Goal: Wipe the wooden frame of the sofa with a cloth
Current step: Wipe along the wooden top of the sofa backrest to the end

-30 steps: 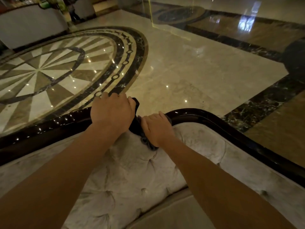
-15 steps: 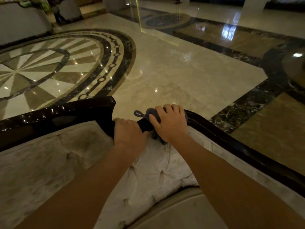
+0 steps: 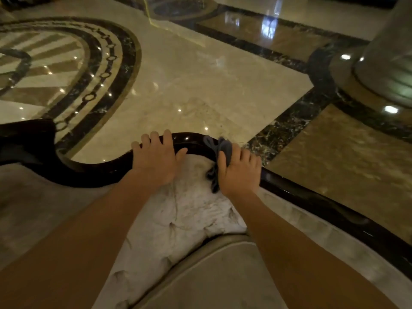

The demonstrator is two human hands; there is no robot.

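Both arms reach straight out over the sofa back, forearms bare and nearly parallel. The left hand (image 3: pixel 156 160) lies palm-down on the frame (image 3: pixel 93 172), fingers (image 3: pixel 166 136) spread and curled over the top of the dark glossy rail, thumb stretched toward three o'clock along the inner edge; it is open, bracing, gripping nothing but the rail beneath it. Just beside it, at three o'clock, the right hand (image 3: pixel 237 169) is closed around the cloth (image 3: pixel 219 148), a grey-blue wad pressed onto the crest of the frame. Bunched cloth pokes out past the fingertips at twelve o'clock, and a loose tail hangs at six o'clock beside the thumb, over the pale tufted upholstery (image 3: pixel 189 210). The wrist is bent slightly, knuckles up, fingers wrapping over the rail's far side. The frame curves away from the hands, dipping toward nine o'clock and running down toward four o'clock. Beyond it, polished marble floor (image 3: pixel 200 81) gleams with light spots; a column base (image 3: pixel 383 70) stands at two o'clock.
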